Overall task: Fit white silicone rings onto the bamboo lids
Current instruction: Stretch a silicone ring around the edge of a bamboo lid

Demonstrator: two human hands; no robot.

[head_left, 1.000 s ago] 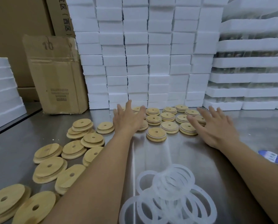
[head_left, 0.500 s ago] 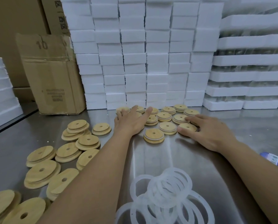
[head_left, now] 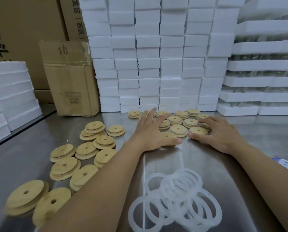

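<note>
A wall of stacked white foam blocks point(head_left: 156, 64) rose just beyond both hands. The grey steel table point(head_left: 22, 156) lay under them, with a worn brown cardboard box point(head_left: 69, 77) far to the left. Round bamboo lids with centre holes point(head_left: 64, 166) were scattered left of the left forearm. A pile of white silicone rings point(head_left: 178, 195) sat between the forearms, nearer the person. The left hand point(head_left: 150, 133) lay flat, fingers spread, on a cluster of smaller ringed bamboo lids point(head_left: 178, 130). The right hand point(head_left: 218, 136) rested loosely on them, grasping nothing.

Silicone rings point(head_left: 176, 196) nearest, bamboo lids point(head_left: 83, 156) left and farther back, foam blocks point(head_left: 156, 64) behind
</note>
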